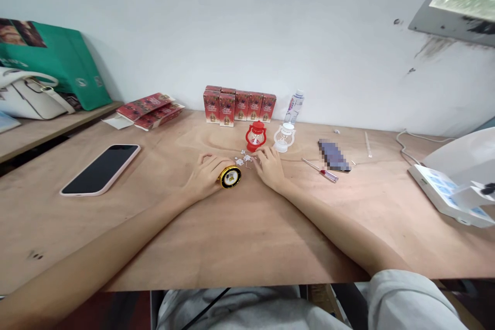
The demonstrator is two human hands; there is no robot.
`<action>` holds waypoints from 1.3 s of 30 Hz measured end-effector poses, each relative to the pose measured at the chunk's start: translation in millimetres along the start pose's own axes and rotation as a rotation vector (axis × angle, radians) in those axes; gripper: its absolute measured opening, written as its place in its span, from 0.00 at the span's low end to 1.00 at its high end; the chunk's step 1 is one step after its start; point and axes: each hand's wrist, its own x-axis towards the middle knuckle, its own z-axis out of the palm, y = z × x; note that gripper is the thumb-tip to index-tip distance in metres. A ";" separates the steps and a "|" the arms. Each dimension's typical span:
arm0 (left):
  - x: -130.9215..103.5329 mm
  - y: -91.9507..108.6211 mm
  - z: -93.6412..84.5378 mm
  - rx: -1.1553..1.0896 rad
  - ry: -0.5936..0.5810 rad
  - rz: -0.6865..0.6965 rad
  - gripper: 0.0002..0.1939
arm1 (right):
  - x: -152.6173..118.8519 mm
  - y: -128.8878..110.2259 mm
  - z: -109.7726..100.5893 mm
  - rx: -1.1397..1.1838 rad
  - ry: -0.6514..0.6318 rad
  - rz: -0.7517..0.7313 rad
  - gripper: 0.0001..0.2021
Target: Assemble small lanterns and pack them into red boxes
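Observation:
My left hand [207, 175] is closed around a small gold-rimmed round item [231, 177], whose black and white face is turned toward me. Just right of it, my right hand [270, 167] rests low over the table with its fingers bent at small white pieces [244, 159]; whether a piece is between the fingertips is too small to tell. Behind the right hand stand a red lantern [256, 136] and a white lantern [284, 137], both upright.
Red boxes [227, 109] and a bottle [295, 106] stand by the wall. A phone [101, 170] lies left; a screwdriver [320, 170] and a blurred dark item [334, 155] lie right. A white machine [450, 193] is at far right. Flattened red boxes [149, 109] lie back left.

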 end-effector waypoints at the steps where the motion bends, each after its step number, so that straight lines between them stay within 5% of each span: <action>1: 0.2 0.1 0.1 -0.001 -0.005 -0.002 0.11 | 3.5 6.5 1.1 -0.050 -0.019 0.004 0.12; 11: 0.6 0.4 0.0 -0.015 -0.017 -0.013 0.11 | 11.4 14.6 3.3 -0.233 -0.150 0.039 0.13; 39: 0.9 0.0 -0.3 0.027 -0.010 -0.005 0.10 | 10.5 14.3 1.4 -0.025 -0.232 -0.007 0.05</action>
